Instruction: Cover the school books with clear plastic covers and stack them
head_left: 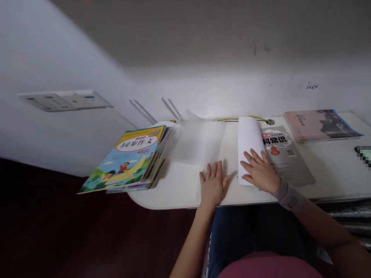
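A colourful book stack (127, 158) blocks the white desk's (327, 181) left end. A curled white paper sheet (248, 144) rises mid-desk, before the white wall (208, 90).

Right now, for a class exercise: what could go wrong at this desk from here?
The stack of books seems to overhang the rounded end of the white desk, so a nudge could tip it off. The white paper curls up beyond the right hand and might roll back if released. The translucent sheet at the left hand could slide on the smooth desktop.
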### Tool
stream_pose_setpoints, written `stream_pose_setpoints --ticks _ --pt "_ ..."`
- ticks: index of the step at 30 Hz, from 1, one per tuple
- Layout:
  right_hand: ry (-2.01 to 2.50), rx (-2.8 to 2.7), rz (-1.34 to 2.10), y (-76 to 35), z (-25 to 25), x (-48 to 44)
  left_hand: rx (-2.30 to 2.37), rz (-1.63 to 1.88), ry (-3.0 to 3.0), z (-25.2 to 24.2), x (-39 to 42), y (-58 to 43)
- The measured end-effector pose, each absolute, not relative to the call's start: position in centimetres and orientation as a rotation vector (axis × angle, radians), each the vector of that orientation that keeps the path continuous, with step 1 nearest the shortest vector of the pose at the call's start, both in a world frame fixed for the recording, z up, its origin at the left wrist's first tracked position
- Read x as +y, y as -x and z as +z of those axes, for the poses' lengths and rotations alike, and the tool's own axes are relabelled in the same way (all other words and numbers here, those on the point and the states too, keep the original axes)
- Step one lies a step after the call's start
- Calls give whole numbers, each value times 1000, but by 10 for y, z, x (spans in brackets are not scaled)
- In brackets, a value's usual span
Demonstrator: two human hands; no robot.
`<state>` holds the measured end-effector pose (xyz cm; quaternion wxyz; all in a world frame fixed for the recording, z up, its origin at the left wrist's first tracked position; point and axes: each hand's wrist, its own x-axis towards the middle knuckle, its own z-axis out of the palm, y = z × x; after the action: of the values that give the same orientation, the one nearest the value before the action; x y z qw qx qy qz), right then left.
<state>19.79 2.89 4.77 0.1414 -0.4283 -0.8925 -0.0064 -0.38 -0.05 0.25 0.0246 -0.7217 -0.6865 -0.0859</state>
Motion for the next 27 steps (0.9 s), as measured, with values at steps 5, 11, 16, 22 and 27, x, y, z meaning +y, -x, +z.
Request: stream_pose_setpoints --ticks 5,11,16,22,27 --pt "1258 -2566 -63 -173 34 30 -2190 -419 2280 -5 -5 8" --pt "1239 -2587 -60 -154 23 26 -2178 -482 2279 -4 -7 6" --pt "1098 -2679 52 -159 31 35 -2124 -407 2242 -5 -8 3" --pt "1396 -2431 194 -173 67 148 -2111 -393 2225 -5 -9 3" --pt "1659 -2343 229 -169 66 223 -2120 -412 2232 -4 -10 2"
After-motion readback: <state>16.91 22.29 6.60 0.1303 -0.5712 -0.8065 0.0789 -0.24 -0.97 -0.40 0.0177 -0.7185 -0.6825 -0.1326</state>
